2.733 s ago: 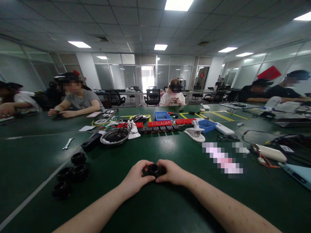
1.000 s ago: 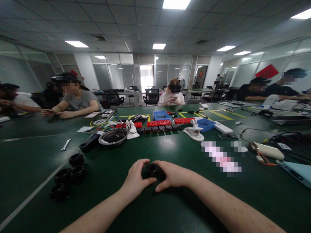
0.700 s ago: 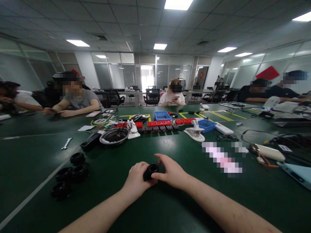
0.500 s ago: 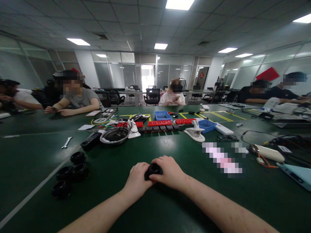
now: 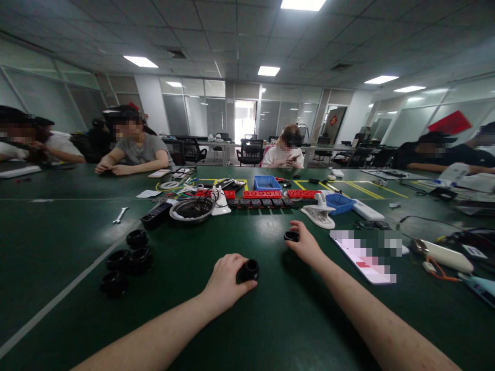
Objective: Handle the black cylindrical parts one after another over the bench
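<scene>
My left hand (image 5: 224, 281) is closed around a black round fitting (image 5: 249, 269) resting low over the green table (image 5: 270, 319). My right hand (image 5: 305, 245) has reached forward and pinches a small black ring (image 5: 291, 236) at the table surface. The two hands are apart. Several similar black round parts (image 5: 126, 259) lie in a cluster to the left of my left arm.
A metal bowl (image 5: 192, 209), a black box (image 5: 157, 215), red terminal strips (image 5: 263, 194), blue bins (image 5: 266, 182), a white clamp (image 5: 319, 211) and a wrench (image 5: 120, 215) lie further out. Cables and devices (image 5: 441, 252) sit to the right. Other people sit around the table.
The two hands were together on the black fitting. Now my right hand has pulled away forward and right with a small black ring, while my left hand keeps the fitting.
</scene>
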A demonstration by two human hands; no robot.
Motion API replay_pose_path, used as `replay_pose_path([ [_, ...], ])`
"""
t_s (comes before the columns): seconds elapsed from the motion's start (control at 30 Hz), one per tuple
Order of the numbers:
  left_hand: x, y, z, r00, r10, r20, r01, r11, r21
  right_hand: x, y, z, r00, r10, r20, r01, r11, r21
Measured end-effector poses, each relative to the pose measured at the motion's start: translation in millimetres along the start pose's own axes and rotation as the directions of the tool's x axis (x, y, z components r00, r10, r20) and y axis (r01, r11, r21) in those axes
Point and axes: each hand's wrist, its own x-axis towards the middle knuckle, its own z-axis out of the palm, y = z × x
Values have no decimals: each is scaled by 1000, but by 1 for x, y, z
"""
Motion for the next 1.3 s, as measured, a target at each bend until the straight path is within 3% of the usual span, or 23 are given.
replay_pose_path([
  [0.13,0,1,0,1000,16,1,-16,1000,-12,8,16,-5,988,27,-152,-32,999,-30],
  [0.33,1,4,-1,1000,14,0,-14,1000,15,6,33,9,992,56,-116,-62,997,-49],
  [0.57,-1,0,0,1000,0,-21,0,1000,19,0,0,-16,979,-34,-201,23,998,-54],
  [0.77,-2,-9,2,987,51,-151,-54,998,-17,-44,-54,-4,990,-133,47,133,991,1],
  [0.87,2,-18,-1,970,-5,-241,-1,1000,-24,-67,-77,9,961,-182,207,187,982,-5],
  [1.0,10,-31,-6,936,-90,-340,81,996,-42,-71,-89,18,906,-94,412,140,987,-83],
  [1.2,14,-35,-4,930,-144,-339,134,990,-53,-72,-82,44,944,-71,322,105,990,-90],
  [1.3,12,-33,-3,945,-133,-300,127,991,-37,-87,-74,41,954,-93,285,121,989,-83],
])
